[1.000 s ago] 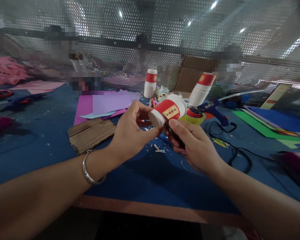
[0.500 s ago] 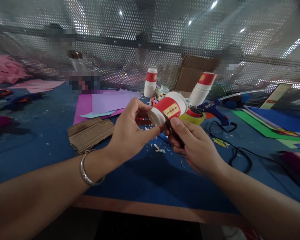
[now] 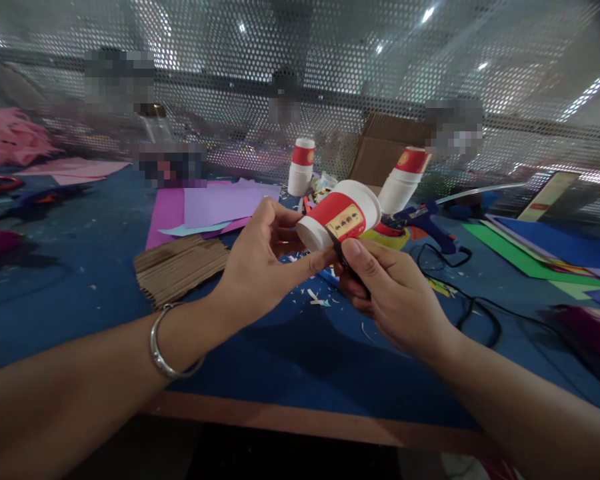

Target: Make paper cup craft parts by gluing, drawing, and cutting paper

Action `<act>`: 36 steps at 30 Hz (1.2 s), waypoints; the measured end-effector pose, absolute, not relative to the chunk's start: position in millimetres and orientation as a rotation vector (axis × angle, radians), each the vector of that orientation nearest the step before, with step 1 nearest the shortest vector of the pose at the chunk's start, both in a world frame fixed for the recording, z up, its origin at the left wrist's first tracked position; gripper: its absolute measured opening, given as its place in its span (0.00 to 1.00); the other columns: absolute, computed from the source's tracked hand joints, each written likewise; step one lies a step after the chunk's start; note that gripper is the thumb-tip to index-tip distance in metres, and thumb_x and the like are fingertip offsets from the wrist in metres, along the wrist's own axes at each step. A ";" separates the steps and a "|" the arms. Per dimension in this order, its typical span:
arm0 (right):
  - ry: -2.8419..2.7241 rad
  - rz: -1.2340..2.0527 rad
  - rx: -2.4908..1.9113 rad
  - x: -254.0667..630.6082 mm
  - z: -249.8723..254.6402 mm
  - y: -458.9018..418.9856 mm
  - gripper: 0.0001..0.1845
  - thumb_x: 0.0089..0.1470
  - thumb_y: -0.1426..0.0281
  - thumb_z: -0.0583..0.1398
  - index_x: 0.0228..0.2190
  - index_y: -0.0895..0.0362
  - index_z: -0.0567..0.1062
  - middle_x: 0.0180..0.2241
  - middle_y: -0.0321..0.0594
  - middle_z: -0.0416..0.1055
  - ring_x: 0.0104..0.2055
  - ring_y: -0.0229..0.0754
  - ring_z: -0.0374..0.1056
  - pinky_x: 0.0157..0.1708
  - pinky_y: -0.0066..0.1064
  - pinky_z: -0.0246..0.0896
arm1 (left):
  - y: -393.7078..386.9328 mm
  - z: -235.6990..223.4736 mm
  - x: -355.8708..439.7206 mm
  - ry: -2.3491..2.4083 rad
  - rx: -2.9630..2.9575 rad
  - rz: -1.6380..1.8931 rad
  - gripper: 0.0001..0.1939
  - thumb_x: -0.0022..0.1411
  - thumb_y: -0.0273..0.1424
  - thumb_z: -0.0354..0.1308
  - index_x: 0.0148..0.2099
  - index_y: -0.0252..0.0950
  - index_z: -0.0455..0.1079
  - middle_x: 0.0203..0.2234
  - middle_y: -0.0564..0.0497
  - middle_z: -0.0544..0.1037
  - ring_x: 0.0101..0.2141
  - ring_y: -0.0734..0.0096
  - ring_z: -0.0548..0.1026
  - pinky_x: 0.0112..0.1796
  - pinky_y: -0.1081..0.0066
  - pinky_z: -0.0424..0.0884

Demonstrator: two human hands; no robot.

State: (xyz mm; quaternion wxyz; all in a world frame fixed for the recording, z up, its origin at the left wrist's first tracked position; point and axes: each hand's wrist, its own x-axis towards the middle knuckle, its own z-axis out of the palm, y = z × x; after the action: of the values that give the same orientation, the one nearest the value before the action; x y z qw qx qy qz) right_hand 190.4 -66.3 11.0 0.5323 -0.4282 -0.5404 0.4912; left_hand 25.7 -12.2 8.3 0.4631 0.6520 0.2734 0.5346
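Note:
A red and white paper cup [image 3: 315, 213] is held tilted in the air above the table, its base toward me and its rim toward the far right. Fingers and thumb of my left hand [image 3: 267, 250] grip it near the base. Closed around a slim black tool [image 3: 349, 267], my right hand [image 3: 385, 283] sits just below the cup. The tool's dark tip meets the cup's side beside the gold label; its exact kind is mostly hidden by my fingers. Paper scraps [image 3: 319, 298] lie beneath.
Two stacks of paper cups, the left stack [image 3: 301, 167] and the right stack [image 3: 404, 180], stand farther back. Corrugated cardboard [image 3: 183, 267] and purple paper [image 3: 220, 203] lie left. A blue glue gun [image 3: 430, 227] with a black cord [image 3: 485, 307] and coloured sheets [image 3: 545, 250] are right.
The cup has turned slightly in my left hand, so its gold label faces me more. My right hand keeps the tool's tip close against it.

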 end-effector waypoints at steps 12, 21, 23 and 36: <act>-1.354 1.096 -1.055 193.5 9.2 -64.6 0.24 0.59 0.49 0.62 0.25 0.56 0.68 0.20 0.29 0.55 0.19 0.29 0.48 0.14 0.23 0.40 | -14.4 7.4 27.5 0.668 1.551 1.309 0.19 0.56 0.37 0.72 0.40 0.38 0.64 0.39 0.48 0.80 0.38 0.68 0.79 0.37 0.68 0.76; -1.408 1.031 -1.058 194.2 9.4 -67.9 0.25 0.62 0.50 0.60 0.25 0.56 0.68 0.20 0.30 0.56 0.19 0.28 0.51 0.15 0.23 0.42 | -20.5 8.6 27.4 0.599 1.632 1.362 0.17 0.59 0.35 0.70 0.42 0.37 0.65 0.39 0.48 0.78 0.40 0.67 0.79 0.40 0.68 0.78; -1.404 1.026 -1.049 193.9 8.7 -67.4 0.25 0.62 0.50 0.60 0.25 0.57 0.68 0.20 0.30 0.56 0.19 0.28 0.51 0.15 0.22 0.41 | -20.1 6.9 26.4 0.563 1.685 1.373 0.16 0.60 0.34 0.69 0.44 0.37 0.65 0.39 0.49 0.78 0.40 0.67 0.78 0.40 0.67 0.78; -1.367 1.073 -1.058 193.0 3.7 -60.5 0.25 0.61 0.49 0.61 0.25 0.56 0.68 0.18 0.27 0.55 0.17 0.27 0.48 0.14 0.22 0.39 | -12.2 -0.6 25.3 0.608 1.749 1.411 0.21 0.57 0.31 0.71 0.48 0.39 0.64 0.45 0.47 0.77 0.47 0.62 0.77 0.48 0.62 0.76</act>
State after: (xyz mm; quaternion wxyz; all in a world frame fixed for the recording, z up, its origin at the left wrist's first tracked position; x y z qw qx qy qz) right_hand 193.0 -60.5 3.7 0.5256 -0.4425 -0.5717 0.4485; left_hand 25.3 -12.2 -0.6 0.3958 0.6899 0.2399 0.5565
